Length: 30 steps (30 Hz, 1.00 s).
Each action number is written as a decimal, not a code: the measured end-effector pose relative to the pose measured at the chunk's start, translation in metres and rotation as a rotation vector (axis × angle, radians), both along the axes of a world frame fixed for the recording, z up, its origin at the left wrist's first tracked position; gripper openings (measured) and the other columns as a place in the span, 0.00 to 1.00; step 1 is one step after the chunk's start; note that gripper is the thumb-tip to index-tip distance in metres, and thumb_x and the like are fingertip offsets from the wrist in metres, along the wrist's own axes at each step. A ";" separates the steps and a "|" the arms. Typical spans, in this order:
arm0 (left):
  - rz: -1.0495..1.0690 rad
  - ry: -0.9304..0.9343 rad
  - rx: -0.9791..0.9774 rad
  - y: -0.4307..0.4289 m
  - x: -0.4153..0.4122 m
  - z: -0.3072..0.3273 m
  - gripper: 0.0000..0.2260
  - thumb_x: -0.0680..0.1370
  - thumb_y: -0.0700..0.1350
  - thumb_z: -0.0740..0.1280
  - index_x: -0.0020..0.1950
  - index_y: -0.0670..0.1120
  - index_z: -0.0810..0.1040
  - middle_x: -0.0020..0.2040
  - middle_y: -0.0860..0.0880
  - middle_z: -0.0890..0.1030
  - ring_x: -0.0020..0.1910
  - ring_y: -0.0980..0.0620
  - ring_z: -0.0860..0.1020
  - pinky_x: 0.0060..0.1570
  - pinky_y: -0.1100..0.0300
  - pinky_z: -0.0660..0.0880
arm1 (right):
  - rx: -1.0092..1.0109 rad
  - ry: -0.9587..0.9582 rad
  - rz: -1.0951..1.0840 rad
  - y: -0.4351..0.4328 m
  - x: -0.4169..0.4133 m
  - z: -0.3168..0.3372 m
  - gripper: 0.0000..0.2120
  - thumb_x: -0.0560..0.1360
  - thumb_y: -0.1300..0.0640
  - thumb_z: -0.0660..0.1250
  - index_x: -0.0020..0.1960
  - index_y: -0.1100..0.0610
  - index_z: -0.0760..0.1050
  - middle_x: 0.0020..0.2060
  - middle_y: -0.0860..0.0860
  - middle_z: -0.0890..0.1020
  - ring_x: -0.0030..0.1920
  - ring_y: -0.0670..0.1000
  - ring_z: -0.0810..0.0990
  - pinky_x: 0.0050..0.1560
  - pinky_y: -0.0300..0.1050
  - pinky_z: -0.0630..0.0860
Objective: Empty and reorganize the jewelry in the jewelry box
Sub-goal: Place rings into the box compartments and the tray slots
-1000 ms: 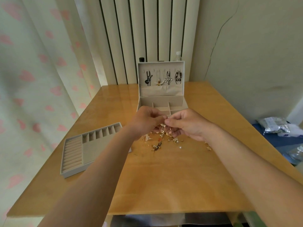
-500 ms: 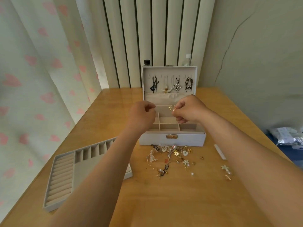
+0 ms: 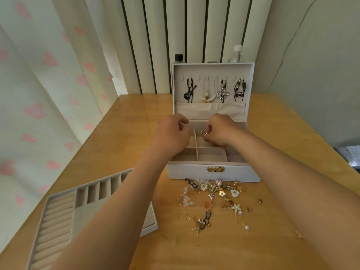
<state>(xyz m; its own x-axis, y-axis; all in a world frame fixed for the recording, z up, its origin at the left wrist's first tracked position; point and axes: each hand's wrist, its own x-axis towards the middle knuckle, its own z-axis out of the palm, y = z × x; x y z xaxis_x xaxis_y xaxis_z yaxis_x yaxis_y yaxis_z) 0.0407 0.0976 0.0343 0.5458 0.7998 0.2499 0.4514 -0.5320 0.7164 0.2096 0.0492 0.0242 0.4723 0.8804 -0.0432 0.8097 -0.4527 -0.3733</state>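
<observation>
The desk [image 3: 224, 250] is smooth and bare toward its near edge, so anything that drops could roll or bounce off onto the floor. The lifted-out tray [image 3: 58, 221] lies at the near left, partly under the left forearm. A careless pull back of that arm could drag it or knock it over the edge. The jewelry box [image 3: 185, 172] stands open at the middle of the desk, its lid upright with pendants [image 3: 222, 92] hanging inside. A nudge to the lid from either hand might swing them into a tangle or tip the lid shut.

The loose jewelry [image 3: 216, 193] lies in a heap just in front of the box's near wall. Its hooks and chains are mixed together, so lifting one piece may well drag others along and scatter them.

The left hand [image 3: 173, 135] hovers over the left compartments, fingers curled. I cannot tell whether they hold anything. The right hand [image 3: 222, 131] is above the far middle compartments, its fingers pinching a small gold piece [image 3: 203, 133]. The hold looks slight, and a slip here would likely land the piece in the wrong compartment or catch it on a divider.
</observation>
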 end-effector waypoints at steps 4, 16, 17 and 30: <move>-0.006 0.002 0.003 0.001 0.002 -0.002 0.13 0.79 0.39 0.62 0.62 0.45 0.79 0.35 0.57 0.78 0.33 0.63 0.76 0.36 0.65 0.74 | -0.036 0.036 0.001 0.001 -0.001 0.001 0.05 0.75 0.62 0.67 0.42 0.60 0.81 0.40 0.57 0.83 0.33 0.55 0.83 0.30 0.43 0.78; -0.081 0.099 0.060 -0.015 -0.002 0.005 0.11 0.80 0.40 0.63 0.60 0.44 0.80 0.46 0.51 0.80 0.49 0.51 0.79 0.52 0.56 0.78 | 0.185 0.225 -0.085 -0.042 0.002 0.029 0.16 0.74 0.69 0.55 0.45 0.57 0.81 0.50 0.53 0.82 0.39 0.56 0.87 0.43 0.57 0.84; -0.104 0.094 0.068 -0.020 -0.004 0.006 0.11 0.80 0.40 0.64 0.59 0.44 0.80 0.47 0.51 0.80 0.49 0.51 0.79 0.52 0.57 0.78 | 0.213 0.250 -0.087 -0.048 -0.001 0.031 0.17 0.74 0.70 0.55 0.43 0.56 0.81 0.50 0.53 0.82 0.41 0.55 0.87 0.44 0.56 0.84; -0.287 0.099 0.045 -0.102 -0.055 -0.031 0.04 0.77 0.39 0.70 0.46 0.49 0.80 0.38 0.56 0.80 0.35 0.63 0.75 0.38 0.75 0.69 | 0.523 0.549 -0.178 -0.164 -0.047 0.002 0.15 0.74 0.72 0.61 0.42 0.57 0.81 0.40 0.54 0.86 0.40 0.51 0.86 0.39 0.46 0.83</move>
